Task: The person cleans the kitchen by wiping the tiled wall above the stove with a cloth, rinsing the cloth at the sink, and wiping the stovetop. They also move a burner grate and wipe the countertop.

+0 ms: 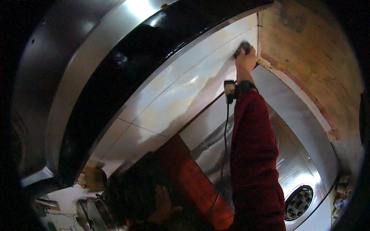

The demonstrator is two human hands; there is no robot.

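Note:
My right hand (245,59) is stretched out to the tiled wall (173,86) and grips a dark, rough scouring pad (242,49). The pad meets the pale tiles close to the corner with a brown board. A black strap circles this wrist, and a small boxy device (229,90) sits beside it with a black cable (225,138) running down. Low in the picture, my left hand (163,202) is in deep shadow, its fingers pointing up and its thumb out to the side. It appears to hold nothing; whether it touches the dark surface behind it is unclear.
A range hood (95,75) with a black panel arches over the upper left. Below my right arm lies a stainless steel hob with a round burner (299,202). A reddish panel (190,170) slants beside it. Metal pans (94,213) stand lower left; a stained brown board (306,63) borders the right.

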